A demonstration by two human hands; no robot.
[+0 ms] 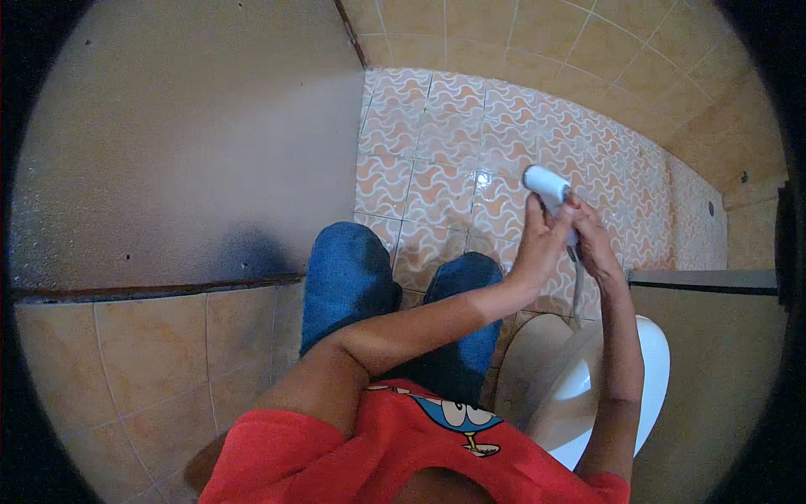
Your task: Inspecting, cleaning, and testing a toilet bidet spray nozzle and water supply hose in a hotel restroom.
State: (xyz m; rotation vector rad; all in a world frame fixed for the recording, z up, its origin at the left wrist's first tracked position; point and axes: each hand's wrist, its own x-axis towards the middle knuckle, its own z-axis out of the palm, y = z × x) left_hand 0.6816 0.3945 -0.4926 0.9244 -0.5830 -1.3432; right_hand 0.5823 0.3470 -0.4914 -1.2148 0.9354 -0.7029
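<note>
Both hands meet in front of me on a white bidet sprayer, whose rounded head points away and to the left. My left hand has its fingers closed at the sprayer's handle, with the thumb up along the side. From the right, my right hand wraps the same handle, its fingers close to the head. Most of the handle is hidden between the hands. A thin grey hose hangs below them toward the toilet.
Patterned orange and white floor tiles lie ahead, with wet-looking shine near the sprayer. A grey-brown panel stands at left, and a ledge-topped panel at right. Tan tiled walls curve around the far side. My jeans-clad knees are below.
</note>
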